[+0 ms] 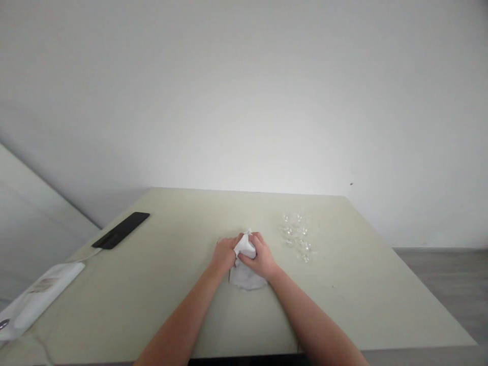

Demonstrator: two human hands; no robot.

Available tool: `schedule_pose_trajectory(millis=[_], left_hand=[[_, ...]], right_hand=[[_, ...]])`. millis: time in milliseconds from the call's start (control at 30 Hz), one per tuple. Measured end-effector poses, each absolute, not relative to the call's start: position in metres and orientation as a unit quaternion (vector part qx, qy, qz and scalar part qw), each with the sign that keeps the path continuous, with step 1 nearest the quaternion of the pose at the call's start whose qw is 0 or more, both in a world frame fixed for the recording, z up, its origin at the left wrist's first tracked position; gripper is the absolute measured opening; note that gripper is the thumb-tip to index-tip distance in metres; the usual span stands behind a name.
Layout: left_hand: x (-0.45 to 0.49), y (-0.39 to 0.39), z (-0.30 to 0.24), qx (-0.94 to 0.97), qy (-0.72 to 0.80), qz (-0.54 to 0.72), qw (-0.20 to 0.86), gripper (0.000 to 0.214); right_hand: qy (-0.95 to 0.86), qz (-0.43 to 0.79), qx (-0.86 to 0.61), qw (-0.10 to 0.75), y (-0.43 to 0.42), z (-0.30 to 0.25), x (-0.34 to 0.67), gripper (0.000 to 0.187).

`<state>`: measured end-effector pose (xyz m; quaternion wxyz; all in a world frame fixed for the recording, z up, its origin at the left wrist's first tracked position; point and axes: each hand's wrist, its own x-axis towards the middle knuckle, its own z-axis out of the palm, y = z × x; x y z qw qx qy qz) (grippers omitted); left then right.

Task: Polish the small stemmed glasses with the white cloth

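Note:
Both of my hands meet over the middle of the pale table [160, 284]. My left hand [224, 255] and my right hand [260, 257] are closed around a white cloth [244, 275], which bunches up between them and hangs down toward the table. Something may be wrapped inside the cloth, but I cannot make it out. A small group of clear glasses [297, 236] stands on the table just right of my right hand.
A black flat device [121, 230] lies near the table's left edge. A white elongated object [41, 291] with a cable sits at the left front corner. A plain white wall rises behind the table; grey floor shows at the right.

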<state>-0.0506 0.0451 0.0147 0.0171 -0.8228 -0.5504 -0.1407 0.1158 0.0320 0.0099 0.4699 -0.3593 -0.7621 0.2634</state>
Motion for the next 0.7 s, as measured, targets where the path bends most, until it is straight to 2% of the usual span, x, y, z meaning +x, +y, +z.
schedule_pose_trajectory(millis=[133,233,433,567,700], left_hand=[[-0.053,0.045,0.013,-0.822,-0.537,-0.185,0.032,0.036],[-0.049,0.043,0.018,-0.827,-0.534,-0.164,0.061,0.039],[-0.044,0.039,0.028,-0.827,-0.538,-0.132,0.096,0.026],[-0.048,0.042,0.030,-0.825,-0.553,-0.097,0.058,0.021],[-0.049,0.043,0.030,-0.806,-0.590,-0.055,-0.001,0.027]], right_hand=[[-0.773,0.226,-0.353,0.476,0.030,0.010,0.113,0.047],[-0.730,0.281,-0.413,0.466,0.035,0.005,0.114,0.046],[-0.696,0.351,-0.460,0.426,0.042,-0.003,0.118,0.036],[-0.734,0.322,-0.420,0.425,0.038,0.003,0.120,0.043],[-0.789,0.258,-0.364,0.421,0.034,0.007,0.119,0.054]])
